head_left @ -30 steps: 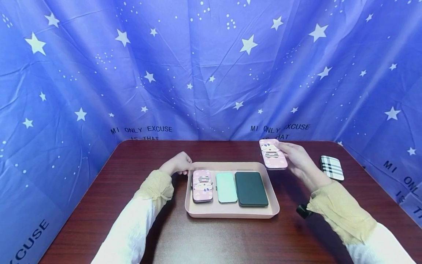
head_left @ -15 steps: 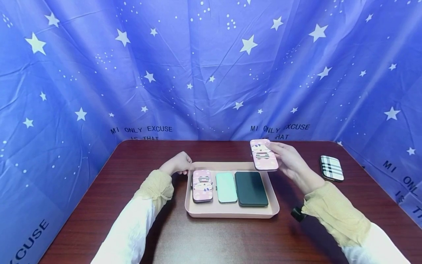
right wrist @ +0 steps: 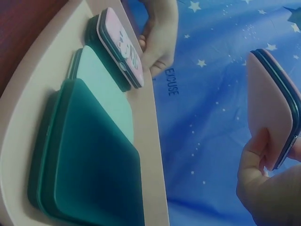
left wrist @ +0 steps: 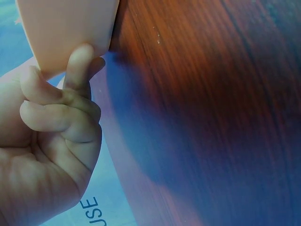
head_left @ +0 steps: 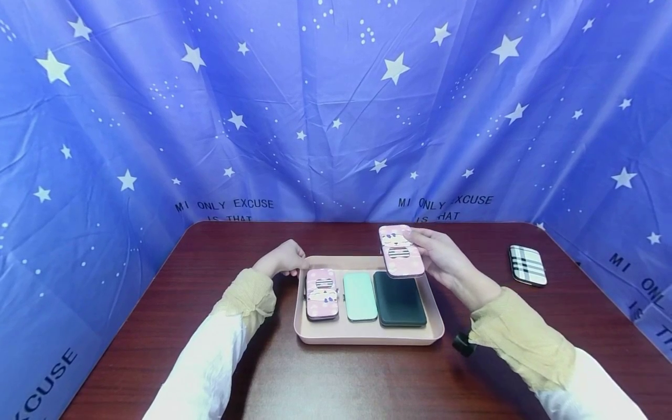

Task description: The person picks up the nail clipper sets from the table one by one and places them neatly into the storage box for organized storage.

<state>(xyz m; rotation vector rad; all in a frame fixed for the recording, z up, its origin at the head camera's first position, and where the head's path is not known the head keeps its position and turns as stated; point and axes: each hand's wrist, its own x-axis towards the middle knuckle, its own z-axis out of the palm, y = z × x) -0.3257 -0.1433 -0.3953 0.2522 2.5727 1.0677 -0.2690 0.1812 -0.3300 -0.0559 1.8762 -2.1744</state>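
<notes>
My right hand [head_left: 448, 262] pinches a pink cartoon-print case [head_left: 401, 251] by its right edge, above the back right of a beige tray [head_left: 367, 340]. In the right wrist view the held case [right wrist: 270, 99] shows its plain pink side and a dark seam. At the tray's back left corner, my left hand [head_left: 283, 258] pinches the wall; the left wrist view shows curled fingers [left wrist: 56, 115] against it. Inside the tray lie another pink cartoon case [head_left: 322, 297], a mint case [head_left: 360, 297] and a larger dark green case [head_left: 399, 303], whose far part the held case overlaps.
A black-and-white plaid case [head_left: 527, 265] lies on the brown table [head_left: 310, 385] at the right. Behind the table hangs a blue star-print cloth [head_left: 336, 87]. A black strap [head_left: 464, 344] shows under the right cuff.
My right hand has carried the pink case leftward, from right of the tray to above its back right part. The left hand and the tray's contents stay put.
</notes>
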